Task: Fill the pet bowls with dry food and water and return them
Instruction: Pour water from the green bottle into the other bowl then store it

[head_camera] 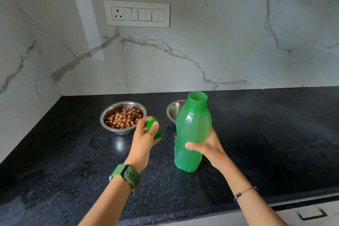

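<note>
- I am logging the food bowl [123,117] at centre frame on the black tabletop [55,161]: it is holding kibble [123,118], so I am judging the dry-food step done.
- Second bowl [174,111] is sitting just right of it, mostly hidden behind the green bottle [191,134]; the visible part is looking dry.
- Right hand [209,146] is wrapping its grip round the bottle's middle, held upright off the tabletop, mouth open.
- Left hand [145,137] is pinching the green cap [154,128] in its grip.
- Remaining, by my judgement: pouring water, recapping, returning both bowls.
</note>
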A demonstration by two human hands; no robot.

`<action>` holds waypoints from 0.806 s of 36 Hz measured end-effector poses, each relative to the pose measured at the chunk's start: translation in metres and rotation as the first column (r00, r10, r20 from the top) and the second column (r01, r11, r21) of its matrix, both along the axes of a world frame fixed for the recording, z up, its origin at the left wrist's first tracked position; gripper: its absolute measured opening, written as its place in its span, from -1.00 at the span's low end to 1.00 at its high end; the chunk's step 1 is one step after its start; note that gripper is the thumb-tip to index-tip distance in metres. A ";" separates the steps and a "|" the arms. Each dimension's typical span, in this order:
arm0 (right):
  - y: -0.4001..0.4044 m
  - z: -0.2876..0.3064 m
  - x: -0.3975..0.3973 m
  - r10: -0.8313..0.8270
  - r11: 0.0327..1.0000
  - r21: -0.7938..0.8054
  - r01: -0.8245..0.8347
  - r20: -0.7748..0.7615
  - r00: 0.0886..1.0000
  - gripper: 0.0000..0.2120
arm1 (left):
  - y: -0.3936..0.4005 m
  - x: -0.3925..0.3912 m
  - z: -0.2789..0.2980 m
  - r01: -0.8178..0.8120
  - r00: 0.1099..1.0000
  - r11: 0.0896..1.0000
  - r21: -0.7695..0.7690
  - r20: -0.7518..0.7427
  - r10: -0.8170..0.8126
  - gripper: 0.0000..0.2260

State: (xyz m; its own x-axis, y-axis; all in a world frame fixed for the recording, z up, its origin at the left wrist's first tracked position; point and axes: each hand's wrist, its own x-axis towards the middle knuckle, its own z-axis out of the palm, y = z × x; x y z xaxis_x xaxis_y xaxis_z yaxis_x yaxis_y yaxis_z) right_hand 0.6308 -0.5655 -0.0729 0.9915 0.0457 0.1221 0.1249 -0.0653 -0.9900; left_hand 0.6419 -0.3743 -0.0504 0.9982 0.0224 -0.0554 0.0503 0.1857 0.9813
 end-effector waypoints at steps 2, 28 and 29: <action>-0.001 0.002 0.002 -0.030 1.000 0.009 0.030 0.003 1.000 -0.22 | 0.002 -0.009 -0.024 -0.018 0.999 1.000 -0.021 -0.034 0.017 -0.86; -0.071 0.064 0.024 -0.271 0.564 -0.798 0.213 0.065 0.960 -0.10 | -0.017 -0.021 -0.117 -0.083 0.985 0.709 0.700 0.166 -0.049 -0.77; -0.074 0.062 0.025 -0.274 0.533 -0.820 0.211 0.069 0.959 -0.09 | -0.017 -0.021 -0.116 -0.081 0.985 0.707 0.703 0.165 -0.052 -0.75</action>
